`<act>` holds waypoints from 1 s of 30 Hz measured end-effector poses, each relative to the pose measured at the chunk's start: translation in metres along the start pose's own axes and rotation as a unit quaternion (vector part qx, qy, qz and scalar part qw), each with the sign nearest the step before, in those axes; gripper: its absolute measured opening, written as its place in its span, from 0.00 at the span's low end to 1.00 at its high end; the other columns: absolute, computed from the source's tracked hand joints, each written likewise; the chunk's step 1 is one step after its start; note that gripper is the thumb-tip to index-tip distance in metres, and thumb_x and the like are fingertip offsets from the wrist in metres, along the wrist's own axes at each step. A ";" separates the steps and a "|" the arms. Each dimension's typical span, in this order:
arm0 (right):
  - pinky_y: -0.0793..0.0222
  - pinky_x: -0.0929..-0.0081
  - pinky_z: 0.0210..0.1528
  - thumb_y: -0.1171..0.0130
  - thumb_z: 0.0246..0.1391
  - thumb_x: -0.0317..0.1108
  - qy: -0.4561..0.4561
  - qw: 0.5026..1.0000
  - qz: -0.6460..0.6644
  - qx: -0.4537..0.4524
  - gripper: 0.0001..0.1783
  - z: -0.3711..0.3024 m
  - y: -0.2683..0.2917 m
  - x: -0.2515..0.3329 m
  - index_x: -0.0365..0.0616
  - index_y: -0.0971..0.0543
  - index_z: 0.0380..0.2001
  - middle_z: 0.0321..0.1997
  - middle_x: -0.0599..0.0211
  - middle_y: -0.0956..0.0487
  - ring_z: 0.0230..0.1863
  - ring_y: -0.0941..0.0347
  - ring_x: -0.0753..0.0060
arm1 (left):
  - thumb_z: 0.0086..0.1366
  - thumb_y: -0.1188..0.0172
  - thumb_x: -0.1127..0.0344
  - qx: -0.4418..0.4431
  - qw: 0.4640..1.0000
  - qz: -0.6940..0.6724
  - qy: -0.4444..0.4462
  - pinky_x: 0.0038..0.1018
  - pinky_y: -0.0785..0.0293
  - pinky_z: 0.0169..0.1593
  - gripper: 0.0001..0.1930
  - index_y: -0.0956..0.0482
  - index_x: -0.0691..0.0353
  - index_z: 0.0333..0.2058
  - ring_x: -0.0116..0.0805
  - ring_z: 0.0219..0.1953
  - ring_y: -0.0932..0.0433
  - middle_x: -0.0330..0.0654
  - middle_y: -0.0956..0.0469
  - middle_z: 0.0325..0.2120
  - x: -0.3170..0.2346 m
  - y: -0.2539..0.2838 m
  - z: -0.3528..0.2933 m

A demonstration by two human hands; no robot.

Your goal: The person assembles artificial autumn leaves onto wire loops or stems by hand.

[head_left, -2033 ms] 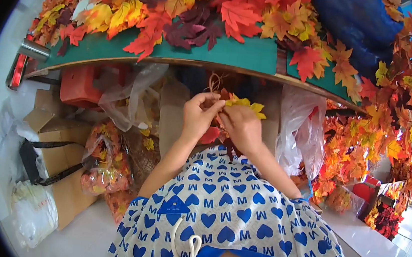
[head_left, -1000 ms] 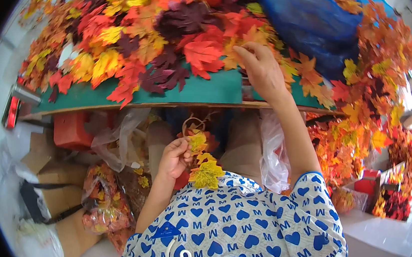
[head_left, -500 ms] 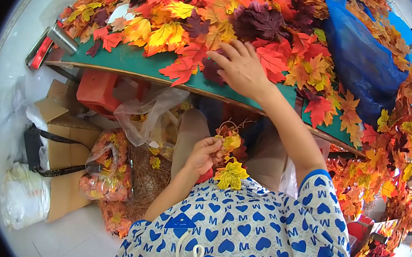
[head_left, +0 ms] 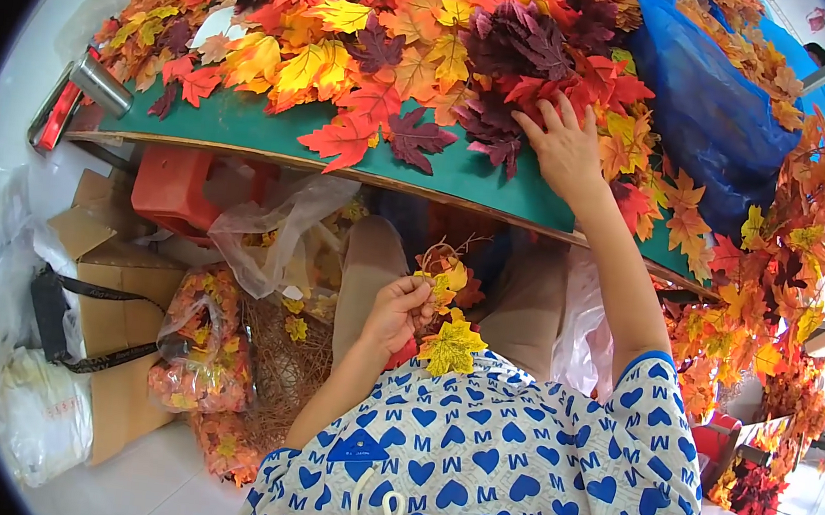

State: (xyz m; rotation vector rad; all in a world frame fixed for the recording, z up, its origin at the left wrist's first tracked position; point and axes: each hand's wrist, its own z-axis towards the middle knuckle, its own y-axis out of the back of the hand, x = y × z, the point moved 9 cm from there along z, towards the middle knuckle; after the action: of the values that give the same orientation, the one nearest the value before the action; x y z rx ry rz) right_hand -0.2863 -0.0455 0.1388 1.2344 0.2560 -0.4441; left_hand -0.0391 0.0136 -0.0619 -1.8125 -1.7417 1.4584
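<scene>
Over my lap, my left hand is closed, thumb against fingers, on an artificial maple leaf garland. A yellow leaf hangs from it against my shirt, and thin brown twigs curl out above. At the green table's near side, my right hand reaches into the heap of artificial maple leaves. Its fingers are spread and touch red leaves beside a dark purple cluster; their tips partly sink among the leaves. A single purple leaf lies to the left, near the edge.
A blue plastic bag stands right of the heap, with hanging leaf garlands beyond. A metal cylinder on a red tool sits at the table's left end. Below are a red plastic stool, a cardboard box and bagged leaves.
My right hand has moved right across the heap, uncovering the purple leaf near the edge. My left hand keeps hold of the garland. The whole view has shifted slightly.
</scene>
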 end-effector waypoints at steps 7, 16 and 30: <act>0.28 0.67 0.43 0.49 0.45 0.29 0.021 0.998 0.062 0.001 0.19 0.045 0.060 0.035 0.44 0.28 0.44 0.51 0.59 0.30 0.55 0.35 0.56 | 0.63 0.45 0.70 -0.014 0.999 0.026 -0.026 0.17 0.32 0.27 0.06 0.26 0.63 0.37 0.23 0.22 0.28 0.36 0.25 0.24 0.001 -0.011 -0.005; 0.33 0.79 0.24 0.45 0.38 0.34 0.154 0.953 -0.042 -0.259 0.04 0.146 0.015 0.089 0.50 0.26 0.16 0.27 0.72 0.29 0.32 0.30 0.73 | 0.63 0.45 0.70 -0.020 0.993 0.093 -0.072 0.17 0.28 0.28 0.06 0.26 0.65 0.37 0.25 0.26 0.24 0.37 0.24 0.25 -0.017 -0.025 -0.012; 0.30 0.81 0.24 0.46 0.41 0.34 0.252 0.915 -0.075 -0.307 0.04 0.137 0.054 0.064 0.47 0.28 0.21 0.26 0.71 0.31 0.30 0.30 0.74 | 0.62 0.46 0.73 -0.007 0.978 0.162 -0.128 0.16 0.30 0.31 0.12 0.25 0.67 0.45 0.22 0.26 0.26 0.38 0.24 0.27 -0.024 -0.030 -0.018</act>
State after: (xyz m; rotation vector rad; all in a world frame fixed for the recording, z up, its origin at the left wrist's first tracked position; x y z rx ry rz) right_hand -0.2114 -0.1734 0.2006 0.6867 0.8692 -0.1391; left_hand -0.0393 0.0091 -0.0203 -2.0718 -1.6210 1.8825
